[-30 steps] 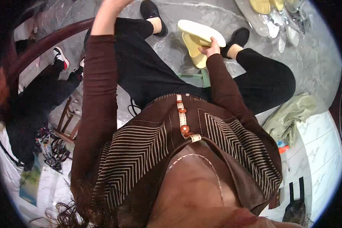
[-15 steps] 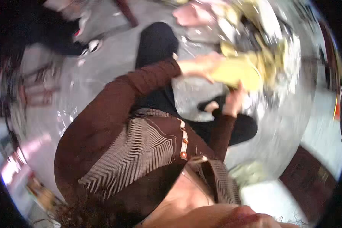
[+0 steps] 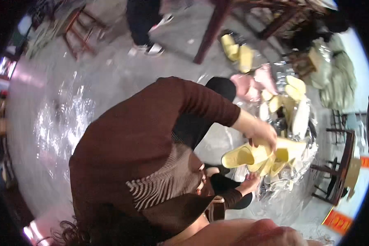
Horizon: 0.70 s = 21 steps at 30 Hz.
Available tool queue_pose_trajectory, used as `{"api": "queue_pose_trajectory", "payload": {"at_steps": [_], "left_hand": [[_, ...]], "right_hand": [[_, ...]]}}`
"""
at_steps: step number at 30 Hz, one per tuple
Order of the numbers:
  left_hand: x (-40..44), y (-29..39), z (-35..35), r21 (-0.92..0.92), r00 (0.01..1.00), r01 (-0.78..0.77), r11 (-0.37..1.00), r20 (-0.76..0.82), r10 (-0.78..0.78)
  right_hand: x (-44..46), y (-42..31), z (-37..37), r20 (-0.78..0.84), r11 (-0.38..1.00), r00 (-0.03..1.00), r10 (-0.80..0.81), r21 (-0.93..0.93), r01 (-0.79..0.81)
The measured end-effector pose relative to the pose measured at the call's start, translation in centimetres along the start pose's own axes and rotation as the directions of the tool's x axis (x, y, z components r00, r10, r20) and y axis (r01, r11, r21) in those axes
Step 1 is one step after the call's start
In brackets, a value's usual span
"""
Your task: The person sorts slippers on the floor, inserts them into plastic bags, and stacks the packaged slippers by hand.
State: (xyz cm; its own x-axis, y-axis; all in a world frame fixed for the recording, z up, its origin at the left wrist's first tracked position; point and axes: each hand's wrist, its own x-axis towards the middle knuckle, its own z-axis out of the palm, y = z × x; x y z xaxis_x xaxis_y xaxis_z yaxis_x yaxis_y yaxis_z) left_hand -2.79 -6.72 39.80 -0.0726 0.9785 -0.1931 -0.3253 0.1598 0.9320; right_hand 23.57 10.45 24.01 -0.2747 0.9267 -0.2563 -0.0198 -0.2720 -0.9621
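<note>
My left hand is closed on a yellow slipper, gripping it from above near the strap. The slipper's open heel end points left. More yellow slippers lie right beside and under it, partly hidden. Just below, my right hand has its fingers curled near the lower edge of these slippers; what it holds, if anything, is too small to make out. Around both hands spreads a pile of slippers in clear plastic, with pink slippers and a white slipper at its far side.
Two yellow slippers lie beyond the pile, near a dark wooden table leg. A wooden stool and a person's shoes are farther off. A dark chair stands at right, near full green sacks.
The view has swung, bringing the pile lower in the picture. The yellow slipper that was between both hands is now in my left hand over the pile; my right hand is below it.
</note>
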Motion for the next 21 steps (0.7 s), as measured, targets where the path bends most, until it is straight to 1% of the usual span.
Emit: {"api": "queue_pose_trajectory", "payload": {"at_steps": [1,2,3,4,5,6,7,8,10,11,12,13,14,16,17,19,21], "left_hand": [[0.4,2.0,-1.4,-0.120,0.998,-0.049,0.992,-0.038,0.045],[0.8,4.1,-3.2,-0.242,0.994,-0.097,0.966,-0.077,0.080],[-2.8,9.3,-3.9,-0.181,0.977,-0.189,0.965,-0.136,0.166],[-3.7,12.3,-6.7,-0.101,0.901,-0.433,0.896,-0.059,0.429],[-4.4,16.9,-9.3,0.204,0.821,-0.545,0.813,-0.066,0.567],[-5.5,21.6,-12.2,0.120,0.781,-0.596,0.794,-0.139,0.608],[-6.7,26.2,-14.7,0.044,0.735,-0.651,0.758,-0.212,0.644],[-7.7,30.1,-16.9,0.047,0.686,-0.693,0.719,-0.264,0.678],[-10.6,33.9,-19.6,0.146,0.575,-0.745,0.651,-0.356,0.737],[-12.2,34.9,-20.0,0.206,0.531,-0.752,0.626,-0.373,0.761],[-13.4,35.4,-20.6,0.263,0.507,-0.747,0.611,-0.369,0.779],[-14.4,35.7,-19.9,0.311,0.503,-0.737,0.600,-0.341,0.794],[-15.1,35.5,-19.0,0.356,0.520,-0.721,0.595,-0.289,0.804],[-16.0,33.6,-15.2,0.443,0.612,-0.674,0.592,-0.115,0.782],[-16.3,31.6,-12.3,0.475,0.651,-0.657,0.585,-0.032,0.758],[-17.2,26.7,-1.4,0.482,0.710,-0.646,0.592,0.094,0.698],[-19.0,23.2,1.5,0.527,0.779,-0.596,0.606,0.197,0.595]], "right_hand": [[-1.0,0.1,1.2,-0.044,0.996,0.997,0.058,-0.062,-0.061],[-0.7,0.2,1.7,-0.065,0.999,0.997,0.036,0.009,-0.035],[-0.2,0.5,1.3,-0.021,0.998,0.998,0.051,-0.020,-0.051],[0.1,0.9,1.0,0.023,0.997,0.997,0.068,-0.048,-0.067],[0.5,1.7,1.1,0.067,0.993,0.994,0.088,-0.078,-0.083],[0.7,2.0,1.9,0.051,0.997,0.996,0.076,-0.009,-0.076],[0.8,2.0,1.9,0.080,0.998,0.995,0.054,0.029,-0.057],[0.8,2.1,1.5,0.107,0.998,0.993,0.040,0.050,-0.045],[0.2,2.8,1.3,0.130,0.996,0.991,0.028,0.083,-0.039],[0.3,2.9,1.4,0.147,0.996,0.989,0.032,0.077,-0.044],[0.4,2.9,1.4,0.161,0.997,0.986,0.035,0.067,-0.046],[0.5,2.9,1.3,0.171,0.997,0.984,0.039,0.056,-0.049],[0.6,2.8,1.2,0.158,0.996,0.987,0.041,0.069,-0.053],[0.5,2.3,1.0,0.186,0.997,0.982,0.028,0.065,-0.041],[0.4,2.2,0.9,0.202,0.997,0.979,0.025,0.061,-0.038],[0.4,2.2,0.8,0.195,0.996,0.980,0.046,0.065,-0.060],[0.4,2.3,0.7,0.201,0.995,0.977,0.070,0.051,-0.082]]}}
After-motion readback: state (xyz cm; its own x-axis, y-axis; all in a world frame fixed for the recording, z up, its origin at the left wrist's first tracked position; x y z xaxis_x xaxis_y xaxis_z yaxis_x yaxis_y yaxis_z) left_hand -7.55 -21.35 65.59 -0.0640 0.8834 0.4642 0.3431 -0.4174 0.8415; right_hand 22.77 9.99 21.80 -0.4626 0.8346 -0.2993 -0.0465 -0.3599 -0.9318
